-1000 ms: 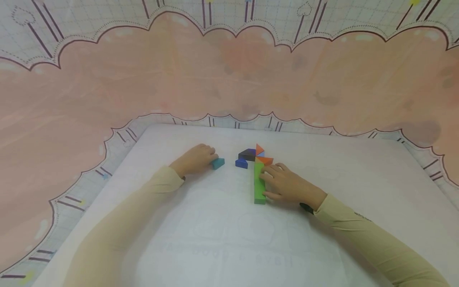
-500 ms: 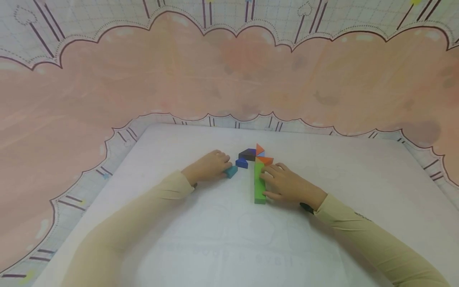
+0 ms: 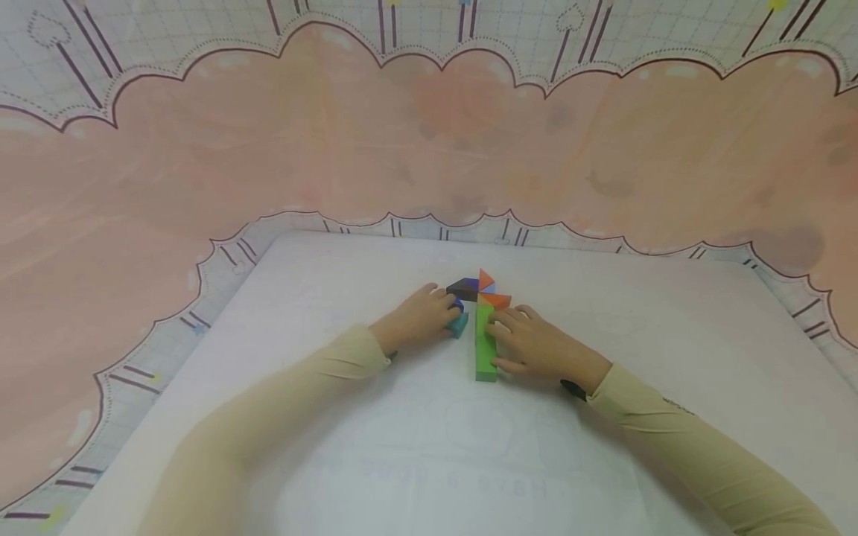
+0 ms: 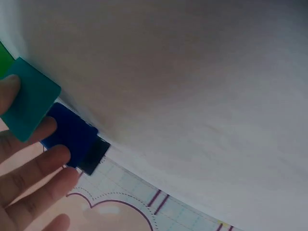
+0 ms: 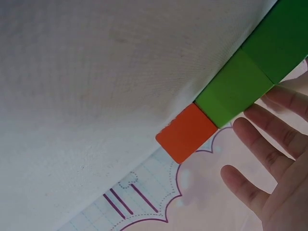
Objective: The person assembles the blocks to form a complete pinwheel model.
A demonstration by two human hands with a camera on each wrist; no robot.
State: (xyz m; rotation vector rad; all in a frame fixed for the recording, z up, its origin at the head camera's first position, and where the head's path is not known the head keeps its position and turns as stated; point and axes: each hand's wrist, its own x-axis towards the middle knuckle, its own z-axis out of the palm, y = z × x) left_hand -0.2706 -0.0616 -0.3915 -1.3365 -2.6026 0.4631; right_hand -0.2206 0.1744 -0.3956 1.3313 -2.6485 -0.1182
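My left hand (image 3: 418, 316) pinches a teal block (image 3: 459, 325) between thumb and fingers, left of a long green strip of blocks (image 3: 485, 346). In the left wrist view the thumb lies over the teal block's face (image 4: 34, 101). A small blue block (image 4: 74, 132) lies right beside it, with fingertips at its edge; in the head view the fingers partly cover that block. On the strip's right side my right hand (image 3: 536, 346) rests with spread, fairly straight fingertips along the green top edge. The right wrist view shows two green blocks (image 5: 236, 89) end to end.
Around the strip's far end lie a dark block (image 3: 461, 292), a purple block (image 3: 473, 284), a light blue piece (image 3: 488, 289) and two orange triangular blocks, one upper (image 3: 485, 280) and one lower (image 3: 497, 301). A white sheet (image 3: 375, 447) covers the table; a patterned cloth (image 3: 429, 141) hangs behind.
My left hand has moved right and slightly nearer with the teal block, bringing it beside the blue block, close to the green strip. The right hand stays on the strip.
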